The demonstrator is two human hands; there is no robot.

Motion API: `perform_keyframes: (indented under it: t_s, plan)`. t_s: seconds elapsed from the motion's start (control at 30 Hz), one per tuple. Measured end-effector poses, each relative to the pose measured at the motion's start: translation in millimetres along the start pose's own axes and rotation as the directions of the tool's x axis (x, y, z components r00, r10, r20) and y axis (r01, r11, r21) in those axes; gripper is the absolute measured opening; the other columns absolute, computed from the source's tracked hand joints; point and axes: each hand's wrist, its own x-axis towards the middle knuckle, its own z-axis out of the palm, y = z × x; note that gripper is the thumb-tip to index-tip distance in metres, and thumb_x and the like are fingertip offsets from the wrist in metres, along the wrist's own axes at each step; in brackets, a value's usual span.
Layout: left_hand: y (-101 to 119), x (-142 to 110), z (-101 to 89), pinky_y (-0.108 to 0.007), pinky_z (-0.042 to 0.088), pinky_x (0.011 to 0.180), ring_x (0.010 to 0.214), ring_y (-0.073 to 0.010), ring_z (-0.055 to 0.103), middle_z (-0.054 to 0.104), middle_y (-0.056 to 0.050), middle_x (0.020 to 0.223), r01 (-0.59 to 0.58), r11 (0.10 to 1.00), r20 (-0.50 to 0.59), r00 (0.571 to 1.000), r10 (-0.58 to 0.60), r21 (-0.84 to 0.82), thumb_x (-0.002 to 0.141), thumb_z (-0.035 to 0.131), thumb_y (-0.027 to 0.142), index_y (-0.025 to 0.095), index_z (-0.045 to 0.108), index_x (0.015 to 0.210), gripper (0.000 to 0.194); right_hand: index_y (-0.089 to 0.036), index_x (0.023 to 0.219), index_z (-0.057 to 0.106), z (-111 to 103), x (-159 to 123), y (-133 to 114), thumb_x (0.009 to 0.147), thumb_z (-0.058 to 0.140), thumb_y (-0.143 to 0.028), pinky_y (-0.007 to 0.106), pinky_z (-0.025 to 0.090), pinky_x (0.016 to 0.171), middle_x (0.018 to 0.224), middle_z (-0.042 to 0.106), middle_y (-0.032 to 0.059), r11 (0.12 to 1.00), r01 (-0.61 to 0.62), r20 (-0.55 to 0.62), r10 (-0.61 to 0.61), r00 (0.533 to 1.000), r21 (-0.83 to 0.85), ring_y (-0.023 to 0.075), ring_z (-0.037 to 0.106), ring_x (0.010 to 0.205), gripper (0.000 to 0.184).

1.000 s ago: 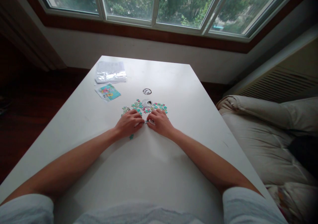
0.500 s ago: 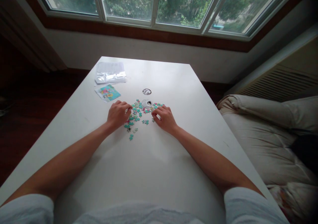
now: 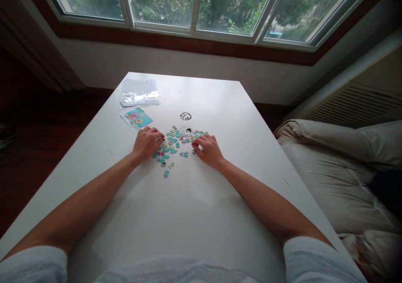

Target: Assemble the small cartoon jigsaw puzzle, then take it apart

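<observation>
Small jigsaw puzzle pieces (image 3: 170, 150), mostly turquoise with bits of pink and yellow, lie loosely spread between my hands. At the left edge of the pile, my left hand (image 3: 147, 143) is closed in a pinch, with a small dark-looking puzzle piece (image 3: 163, 139) showing at its fingertips. My right hand (image 3: 208, 150) rests at the right edge of the pile. Its thumb and fingers curl together by the pieces, and what they hold, if anything, is too small to make out. A round clear-and-silver disc (image 3: 186, 131) lies at the far side of the pieces.
Beyond the disc is a dark-rimmed round picture (image 3: 185, 116) on the white table (image 3: 188, 216). Far left lie a colourful picture card (image 3: 137, 117) and a clear plastic packet (image 3: 140, 92). A beige padded seat (image 3: 317, 174) stands along the right side.
My left hand has drawn slightly left, uncovering more pieces; a dark piece now shows at its fingertips. My right hand has stayed nearly still.
</observation>
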Motion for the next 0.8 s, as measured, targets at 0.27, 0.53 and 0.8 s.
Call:
perform_keyframes:
  t_s: [0.27, 0.53, 0.8]
  plan:
    - [9, -3, 6.3, -0.043, 0.041, 0.089, 0.1, -0.0265, 0.056, 0.072, -0.008, 0.102, -0.07, 0.997, 0.012, 0.997, 0.07, -0.04, 0.096, 0.057, 0.032, 0.025, 0.078, 0.098, 0.022, -0.024, 0.09, 0.068, 1, 0, 0, 0.095, 0.059, -0.023, 0.037, 0.033, 0.091, 0.09, 0.072, 0.003, 1.0, 0.001, 0.003, -0.001, 1.0, 0.005, 0.0226, 0.056, 0.095, 0.01]
    - [17, -5, 7.3, -0.042, 0.042, 0.09, 0.1, -0.0257, 0.055, 0.07, -0.007, 0.104, -0.115, 0.991, 0.033, 0.992, 0.118, -0.073, 0.094, 0.058, 0.028, 0.029, 0.076, 0.107, 0.022, -0.025, 0.091, 0.069, 3, 1, 0, 0.094, 0.06, -0.023, 0.038, 0.033, 0.091, 0.091, 0.072, 0.0033, 1.0, -0.009, 0.007, 0.009, 1.0, 0.006, 0.023, 0.056, 0.096, 0.01]
    - [18, -5, 8.4, -0.043, 0.044, 0.09, 0.1, -0.0266, 0.055, 0.068, -0.007, 0.104, -0.1, 0.992, 0.051, 0.993, 0.104, -0.082, 0.09, 0.062, 0.029, 0.028, 0.076, 0.1, 0.017, -0.025, 0.09, 0.068, 4, 0, -2, 0.094, 0.06, -0.022, 0.038, 0.033, 0.092, 0.09, 0.072, 0.0029, 1.0, -0.001, -0.001, 0.001, 1.0, 0.018, 0.0229, 0.056, 0.095, 0.01]
